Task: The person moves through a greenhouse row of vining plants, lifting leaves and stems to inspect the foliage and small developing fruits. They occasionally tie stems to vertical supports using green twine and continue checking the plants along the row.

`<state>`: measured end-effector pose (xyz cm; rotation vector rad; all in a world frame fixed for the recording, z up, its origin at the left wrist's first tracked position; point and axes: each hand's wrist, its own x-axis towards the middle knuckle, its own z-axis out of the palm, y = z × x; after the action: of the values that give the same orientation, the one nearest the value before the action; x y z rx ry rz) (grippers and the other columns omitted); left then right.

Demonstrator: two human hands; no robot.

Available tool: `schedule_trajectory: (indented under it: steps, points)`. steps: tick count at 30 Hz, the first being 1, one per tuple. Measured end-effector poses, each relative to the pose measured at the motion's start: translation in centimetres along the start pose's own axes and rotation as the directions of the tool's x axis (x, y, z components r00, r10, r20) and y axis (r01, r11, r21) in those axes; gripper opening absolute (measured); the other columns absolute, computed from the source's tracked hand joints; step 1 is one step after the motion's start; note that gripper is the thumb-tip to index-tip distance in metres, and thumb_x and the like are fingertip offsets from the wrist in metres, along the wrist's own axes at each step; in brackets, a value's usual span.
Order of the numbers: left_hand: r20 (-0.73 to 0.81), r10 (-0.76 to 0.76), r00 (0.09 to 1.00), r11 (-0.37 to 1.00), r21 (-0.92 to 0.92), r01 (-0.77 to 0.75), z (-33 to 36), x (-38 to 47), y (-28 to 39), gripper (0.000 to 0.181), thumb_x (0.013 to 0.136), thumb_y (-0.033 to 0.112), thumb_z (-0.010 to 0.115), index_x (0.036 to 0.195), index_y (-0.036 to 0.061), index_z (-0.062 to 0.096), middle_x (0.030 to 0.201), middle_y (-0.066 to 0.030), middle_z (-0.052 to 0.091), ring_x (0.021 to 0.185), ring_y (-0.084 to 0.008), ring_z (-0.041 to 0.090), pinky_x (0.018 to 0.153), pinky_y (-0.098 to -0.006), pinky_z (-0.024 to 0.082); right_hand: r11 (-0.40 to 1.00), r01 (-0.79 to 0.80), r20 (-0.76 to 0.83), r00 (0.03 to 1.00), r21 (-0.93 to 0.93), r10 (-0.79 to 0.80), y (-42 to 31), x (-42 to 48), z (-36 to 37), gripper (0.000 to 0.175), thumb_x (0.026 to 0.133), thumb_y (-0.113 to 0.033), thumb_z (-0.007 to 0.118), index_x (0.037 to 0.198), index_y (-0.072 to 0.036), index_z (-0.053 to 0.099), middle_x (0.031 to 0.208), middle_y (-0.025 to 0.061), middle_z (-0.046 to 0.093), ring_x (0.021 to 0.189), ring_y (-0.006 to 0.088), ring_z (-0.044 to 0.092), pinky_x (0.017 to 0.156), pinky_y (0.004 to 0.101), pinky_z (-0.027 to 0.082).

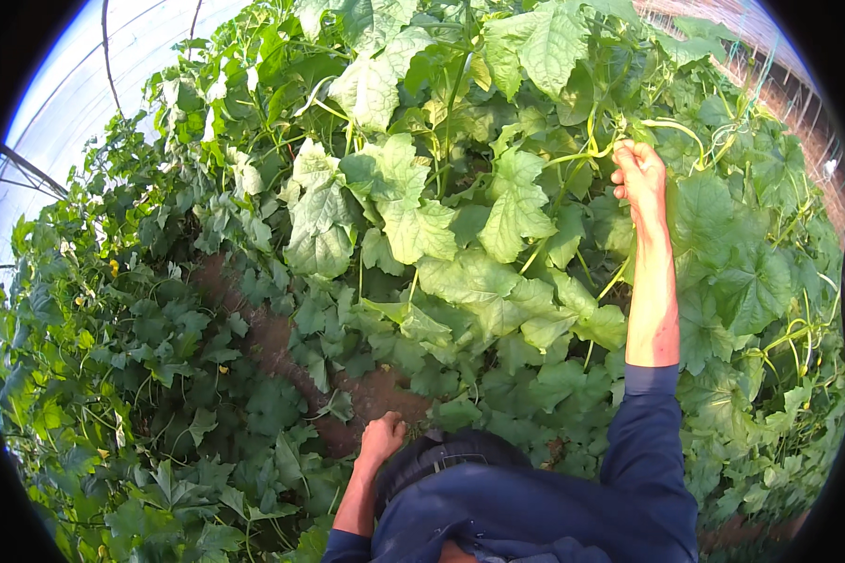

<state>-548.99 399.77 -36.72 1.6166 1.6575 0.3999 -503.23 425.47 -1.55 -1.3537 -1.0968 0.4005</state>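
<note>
My right hand (639,172) is raised at the upper right, its thumb and fingers pinched on a pale green vine stem (584,155) beside a shoot tip. Just beyond the fingertips, a thin curling tendril (676,127) arches to the right. Broad lobed leaves (517,204) hang to the left of this hand. Low by my waist, my left hand (384,438) is curled into a loose fist. I see nothing sticking out of it, and its palm is hidden. Beyond that hand lies a patch of bare brown soil (373,397).
Dense leafy vines (204,352) with a few yellow flowers fill the left side. Translucent sheeting (63,98) with dark poles curves along the upper left. Green twine (766,67) runs down at the upper right. A narrow soil strip (274,338) passes between the plants.
</note>
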Motion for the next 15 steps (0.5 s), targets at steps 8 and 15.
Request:
schedule_trajectory:
  steps: [8, 15]
  points:
    - [0.000, -0.061, 0.998, 0.997, 0.049, 0.061, 0.5, -1.5, 0.2, 0.033, 0.093, 0.028, 0.062, 0.116, 0.0055, 0.070, 0.101, -0.0235, 0.073, 0.099, -0.0437, 0.069, 0.089, -0.0510, 0.055, 0.992, -0.122, 0.147, 0.982, 0.008, 0.120, 0.8, 1.7, -0.2, 0.020, 0.098, -0.023, 0.067, 0.103, -0.004, 0.066, 0.080, -0.0007, 0.060, 0.057, 0.0047, 0.050, 0.042, 0.0212, 0.037]
    - [-0.047, -0.041, 0.998, 0.996, 0.073, 0.044, 2.5, -2.2, -0.1, 0.032, 0.091, 0.024, 0.064, 0.114, 0.0020, 0.070, 0.094, -0.0209, 0.075, 0.092, -0.0398, 0.072, 0.083, -0.0466, 0.057, 0.991, 0.013, 0.159, 0.987, -0.131, 0.009, 1.1, 2.3, -1.1, 0.016, 0.091, -0.017, 0.066, 0.083, -0.004, 0.063, 0.069, 0.0018, 0.061, 0.050, 0.0072, 0.053, 0.039, 0.0247, 0.037]
